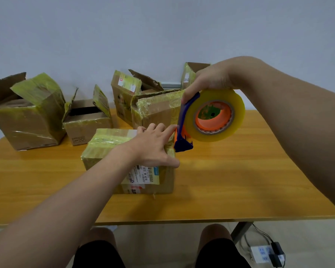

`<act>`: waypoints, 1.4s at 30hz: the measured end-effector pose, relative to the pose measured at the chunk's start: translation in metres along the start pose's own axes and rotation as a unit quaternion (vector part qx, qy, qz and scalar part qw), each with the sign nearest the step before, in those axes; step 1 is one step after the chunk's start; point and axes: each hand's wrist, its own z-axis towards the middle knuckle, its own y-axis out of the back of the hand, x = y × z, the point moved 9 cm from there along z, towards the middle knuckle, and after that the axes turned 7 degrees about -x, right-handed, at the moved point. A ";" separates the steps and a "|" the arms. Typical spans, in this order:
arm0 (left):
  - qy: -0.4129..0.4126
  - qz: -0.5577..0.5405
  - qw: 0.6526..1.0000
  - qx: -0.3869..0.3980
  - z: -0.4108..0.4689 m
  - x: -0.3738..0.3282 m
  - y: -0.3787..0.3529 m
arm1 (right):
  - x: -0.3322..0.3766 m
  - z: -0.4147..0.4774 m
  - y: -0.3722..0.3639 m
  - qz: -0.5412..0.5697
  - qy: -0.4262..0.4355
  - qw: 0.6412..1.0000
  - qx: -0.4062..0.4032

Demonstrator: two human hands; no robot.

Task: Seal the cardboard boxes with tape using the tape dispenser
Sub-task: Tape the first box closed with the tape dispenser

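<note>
Pale wall is rising behind the wooden bench that I am watching through the head camera.

My right grip is curling over the top of the tape dispenser, fingers wrapping its blue frame just above the yellowish tape roll and holding the whole tool up in the air. The roll's orange hub is facing me. The dispenser's lower blue end is hanging at the upper right edge of the closed box. I cannot tell whether it is touching the cardboard.

My left grip is lying spread and palm down on top of that box, clasping nothing. Its index finger is stretching toward the orange part of the dispenser.

The box is sitting near the middle of the bench, its top covered in yellowish tape, with a shipping label showing on the side facing me.

Farther back, a large open box is standing at the far left, and a small open box is sitting just beside it. A taped box is standing right behind my hands, with more boxes crowding behind it against the wall.

On the floor at lower right, a power strip is lying with cables plugged in.
</note>
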 end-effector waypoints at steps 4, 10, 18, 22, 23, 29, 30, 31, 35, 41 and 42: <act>-0.009 0.019 1.000 0.008 -0.002 -0.003 0.001 | -0.004 0.008 -0.040 -0.128 0.010 0.991 -0.024; 0.051 -0.109 0.993 0.012 0.000 0.005 0.004 | -0.033 0.011 -0.038 -0.088 0.002 0.995 -0.054; 0.190 -0.067 0.979 -0.014 0.020 0.007 -0.001 | -0.034 -0.014 0.006 0.009 0.005 0.965 -0.261; 0.227 -0.068 0.972 -0.010 0.021 0.006 0.000 | -0.037 -0.033 0.004 0.108 -0.018 0.905 -0.412; 0.226 -0.084 0.970 -0.015 0.021 0.007 0.002 | -0.037 -0.038 0.000 0.136 -0.017 0.883 -0.448; 0.176 -0.015 0.970 -0.165 -0.023 0.029 0.056 | -0.004 -0.050 -0.027 0.302 0.077 0.780 -0.542; 0.160 0.010 0.965 -0.207 -0.038 0.028 0.064 | 0.003 -0.048 -0.032 0.337 0.089 0.765 -0.542; 0.140 0.014 0.962 -0.235 -0.052 0.024 0.068 | 0.008 -0.045 -0.038 0.374 0.094 0.749 -0.538; 0.065 -0.040 0.977 -0.201 -0.080 0.007 0.041 | 0.022 -0.025 -0.072 0.467 0.093 0.717 -0.509; 0.014 -0.003 0.989 -0.144 -0.084 0.010 0.021 | 0.031 -0.013 -0.093 0.477 0.090 0.727 -0.485; 0.003 0.002 0.991 -0.134 -0.084 0.012 0.019 | 0.029 -0.013 -0.092 0.486 0.084 0.722 -0.484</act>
